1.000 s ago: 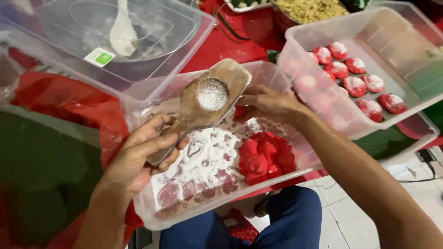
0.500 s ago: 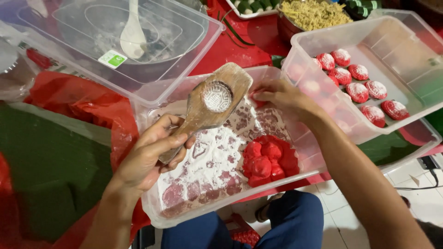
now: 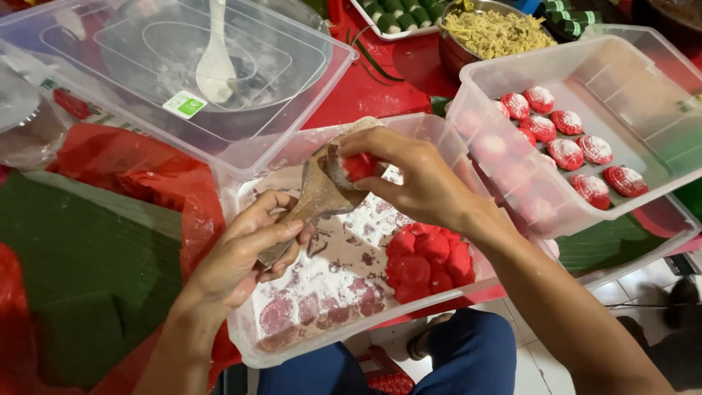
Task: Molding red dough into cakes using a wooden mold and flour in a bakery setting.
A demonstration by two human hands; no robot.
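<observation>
My left hand (image 3: 245, 252) grips the handle of a wooden mould paddle (image 3: 316, 196), tilted over a clear plastic box (image 3: 292, 355) dusted with white flour. My right hand (image 3: 417, 179) presses a red dough ball (image 3: 360, 167) into the paddle's round cavity. A heap of red dough balls (image 3: 428, 260) lies in the box's right corner, just under my right wrist.
A second clear box (image 3: 512, 66) at right holds several pressed red cakes (image 3: 567, 139) dusted white. At the back left a clear lid and tub (image 3: 292, 73) hold a white spoon (image 3: 214, 66). A metal bowl of yellow shreds (image 3: 493, 33) stands behind. Green leaf (image 3: 80, 278) lies left.
My right hand has come from the box's far side onto the paddle with a red dough ball. The floured cavity, bare before, is covered by dough and fingers.
</observation>
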